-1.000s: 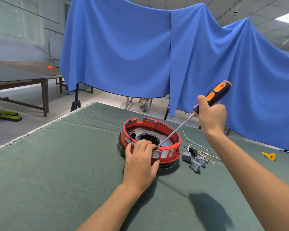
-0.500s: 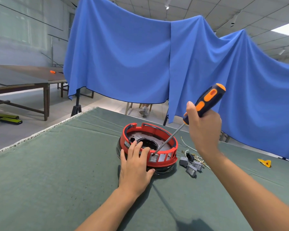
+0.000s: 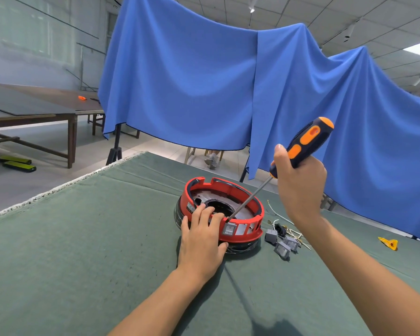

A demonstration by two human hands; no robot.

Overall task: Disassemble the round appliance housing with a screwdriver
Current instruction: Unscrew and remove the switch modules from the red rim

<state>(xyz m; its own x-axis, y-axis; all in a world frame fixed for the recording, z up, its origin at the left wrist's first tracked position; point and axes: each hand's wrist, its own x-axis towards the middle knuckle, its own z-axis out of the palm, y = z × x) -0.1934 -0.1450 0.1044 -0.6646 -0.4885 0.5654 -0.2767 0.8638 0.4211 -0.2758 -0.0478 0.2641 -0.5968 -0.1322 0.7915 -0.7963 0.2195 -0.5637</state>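
The left hand (image 3: 201,241) lies with fingers curled over the near rim of the round red plastic housing (image 3: 243,232), pinning it to the green felt table (image 3: 83,251). The right hand (image 3: 298,187) grips the orange-and-black screwdriver (image 3: 301,146), tip inside that rim. The shell looks light, stiff and liable to slide; holding the rim seems best. Loose grey switches (image 3: 280,242) crowd its right; leftward is open.
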